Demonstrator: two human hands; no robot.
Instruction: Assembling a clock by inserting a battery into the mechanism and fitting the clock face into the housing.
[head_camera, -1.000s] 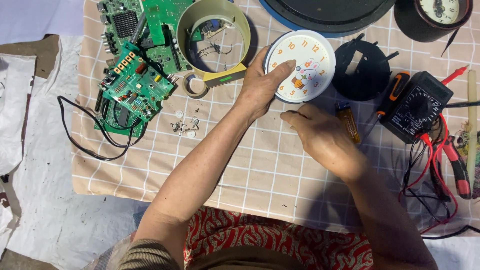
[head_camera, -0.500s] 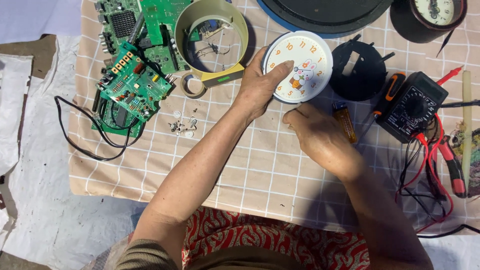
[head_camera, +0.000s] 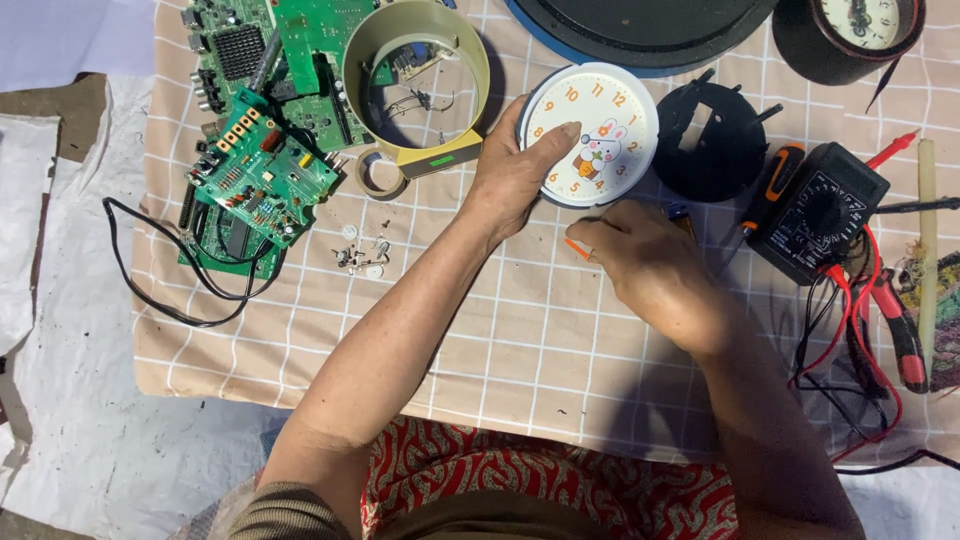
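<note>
Hands at work over a checked beige cloth (head_camera: 480, 330), seen from above by the head camera. Left hand (head_camera: 515, 180) laid on the lower left edge of a round white clock face (head_camera: 590, 130) with orange numerals and a cartoon rabbit, thumb stretched onto the dial, remaining fingers curled round the rim. Clock face flat on the cloth at upper centre, just left of a black round clock back (head_camera: 712, 140). Right hand (head_camera: 650, 262) just below the dial, fingers bunched together and pinching a thin orange clock hand (head_camera: 576, 249) whose tip pokes out to the left; grip itself mostly hidden. Farther right, a black multimeter (head_camera: 815, 210) with red and black leads, an orange-handled screwdriver (head_camera: 770, 180) beside it, red-handled pliers (head_camera: 895, 325) near the edge. To the left, an olive-yellow ring-shaped clock casing (head_camera: 420, 160), a small roll of tape (head_camera: 380, 177) touching it, green circuit boards (head_camera: 265, 170) with a black cable, and tiny loose screws and washers (head_camera: 362, 250) scattered below. Patterned red fabric (head_camera: 520, 480) along the bottom.
</note>
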